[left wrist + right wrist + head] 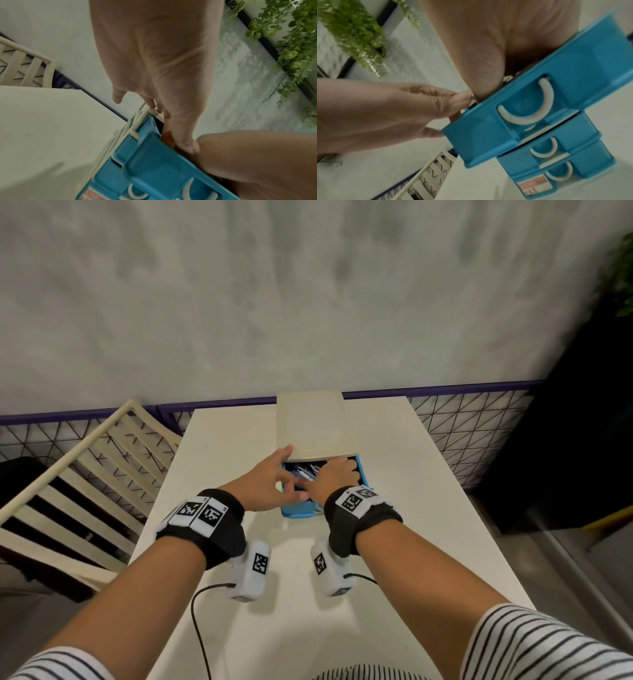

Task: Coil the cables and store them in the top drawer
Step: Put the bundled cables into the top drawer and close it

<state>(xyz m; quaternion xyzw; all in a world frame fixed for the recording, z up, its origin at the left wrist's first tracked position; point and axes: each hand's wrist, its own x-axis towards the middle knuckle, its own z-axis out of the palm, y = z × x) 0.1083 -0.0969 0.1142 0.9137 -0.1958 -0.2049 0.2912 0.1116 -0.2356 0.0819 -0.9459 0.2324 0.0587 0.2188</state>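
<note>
**Nearly stowed: cables going down into the top drawer**

Right, nearest us both wrists hang over the table (428, 474), and just beyond them the top drawer (298, 511) stands pulled out of the small blue chest. The right hand (337, 477) is down inside it, fingers bent over the cables (305, 470), which lie dark and pale in the drawer; whether it actually grips them I can't tell. The left hand (274, 479) sits at the drawer's left edge, fingers relaxed, thumb up against the cream top (310, 422) of the chest, the two hands touching. To my eye this is the tuck-in. Done well, it means pressing the coil flat below the rim, no loop or plug riding over the front wall, and the left hand steadying the chest against a slide. Beyond, only the chair (102, 460) and the grey wall (308, 302).
</note>
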